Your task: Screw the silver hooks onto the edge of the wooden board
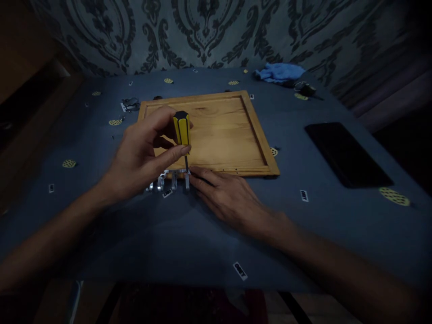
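My left hand (135, 155) is closed around the handle of a yellow-and-black screwdriver (183, 130), which stands nearly upright. Its tip meets the right end of a silver metal hook rail (174, 181), set along the front edge of a framed wooden board (219, 130). Several hooks on the rail hang over that edge. My right hand (229, 195) lies flat with fingers stretched out. Its fingertips touch the front edge beside the rail's end, while its thumb is hidden. A few small dark holes show in the frame to the right of my fingertips.
A dark, patterned cloth covers the table (202, 252). Black hardware (130, 104) and small loose bits lie left of the board. On the right is a black tablet or phone (347, 154). At the back right sit a blue cloth (280, 73) and a dark object (304, 88).
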`<state>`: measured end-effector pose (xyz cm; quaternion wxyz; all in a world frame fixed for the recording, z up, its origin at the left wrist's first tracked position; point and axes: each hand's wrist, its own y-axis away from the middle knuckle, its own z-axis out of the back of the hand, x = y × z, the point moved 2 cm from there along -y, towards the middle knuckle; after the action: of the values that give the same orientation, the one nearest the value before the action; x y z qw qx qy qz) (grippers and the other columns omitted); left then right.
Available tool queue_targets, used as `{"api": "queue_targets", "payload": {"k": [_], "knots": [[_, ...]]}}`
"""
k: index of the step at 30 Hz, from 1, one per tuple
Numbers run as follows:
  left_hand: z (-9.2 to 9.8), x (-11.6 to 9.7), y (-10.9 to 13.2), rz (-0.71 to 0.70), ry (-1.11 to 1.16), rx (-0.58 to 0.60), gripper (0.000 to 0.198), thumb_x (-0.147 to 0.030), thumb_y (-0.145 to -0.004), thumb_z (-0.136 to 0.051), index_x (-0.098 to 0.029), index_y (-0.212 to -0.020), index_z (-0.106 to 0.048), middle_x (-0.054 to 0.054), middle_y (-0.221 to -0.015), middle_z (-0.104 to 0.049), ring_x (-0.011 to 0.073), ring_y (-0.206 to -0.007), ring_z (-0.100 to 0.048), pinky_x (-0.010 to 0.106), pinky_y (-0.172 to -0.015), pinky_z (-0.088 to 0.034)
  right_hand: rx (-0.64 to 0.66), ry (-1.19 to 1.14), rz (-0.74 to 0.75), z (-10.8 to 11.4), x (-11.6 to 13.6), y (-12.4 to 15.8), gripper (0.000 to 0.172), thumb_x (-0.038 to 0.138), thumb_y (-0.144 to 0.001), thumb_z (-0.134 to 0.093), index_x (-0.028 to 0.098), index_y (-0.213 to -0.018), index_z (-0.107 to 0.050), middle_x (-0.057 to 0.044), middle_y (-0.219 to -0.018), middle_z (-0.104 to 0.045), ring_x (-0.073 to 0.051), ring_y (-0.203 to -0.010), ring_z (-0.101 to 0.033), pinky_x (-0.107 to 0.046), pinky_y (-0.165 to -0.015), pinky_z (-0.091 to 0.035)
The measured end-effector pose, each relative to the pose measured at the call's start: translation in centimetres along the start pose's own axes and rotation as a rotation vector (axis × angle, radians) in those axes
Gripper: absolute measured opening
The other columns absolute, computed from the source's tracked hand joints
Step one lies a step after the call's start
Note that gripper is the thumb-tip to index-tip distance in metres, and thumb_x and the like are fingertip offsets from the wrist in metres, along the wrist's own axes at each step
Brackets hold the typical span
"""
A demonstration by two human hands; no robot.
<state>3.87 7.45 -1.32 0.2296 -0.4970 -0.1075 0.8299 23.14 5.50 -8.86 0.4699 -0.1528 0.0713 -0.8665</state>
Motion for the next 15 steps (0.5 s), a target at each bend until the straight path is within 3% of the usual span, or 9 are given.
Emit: {"api": "queue_targets", "payload": {"k": [4, 11, 15], "knots": [[0.08, -0.12, 0.06, 0.036, 0.024, 0.007, 0.027, -0.039, -0.082, -0.084, -0.029, -0.103, -0.07, 0.003, -0.102, -0.068, 0.0219, -0.09, -0.068, 0.039, -0.08, -0.063, -0.011, 0.018, 0.008, -0.11, -0.07, 0.1, 0.04, 0.01, -0.099, -0.052, 0.013, -0.137, -0.062, -0.016, -0.141, -0.067, -0.027, -0.104, -0.074, -0.039, -0.077, -0.064], [-0.13, 0.36, -0.26, 0.0, 0.046, 0.039, 0.026, -0.038, -0.082, -0.085, -0.024, -0.093, -0.067, 0.001, -0.09, -0.065, 0.0184, -0.083, -0.064, 0.032, -0.07, -0.058, -0.011, 0.011, 0.011, -0.04, -0.09, 0.08, 0.039, 0.011, -0.099, -0.051, 0.012, -0.136, -0.063, -0.016, -0.138, -0.068, -0.026, -0.101, -0.075, -0.039, -0.077, -0.064], [0.0, 0.31, -0.28, -0.003, 0.033, 0.058, 0.026, -0.038, -0.082, -0.084, -0.022, -0.094, -0.067, 0.001, -0.093, -0.068, 0.0189, -0.086, -0.067, 0.033, -0.074, -0.06, -0.008, 0.006, 0.01, -0.05, -0.05, 0.07, 0.043, 0.009, -0.099, -0.05, 0.013, -0.14, -0.06, -0.017, -0.141, -0.066, -0.028, -0.105, -0.075, -0.042, -0.077, -0.065]]}}
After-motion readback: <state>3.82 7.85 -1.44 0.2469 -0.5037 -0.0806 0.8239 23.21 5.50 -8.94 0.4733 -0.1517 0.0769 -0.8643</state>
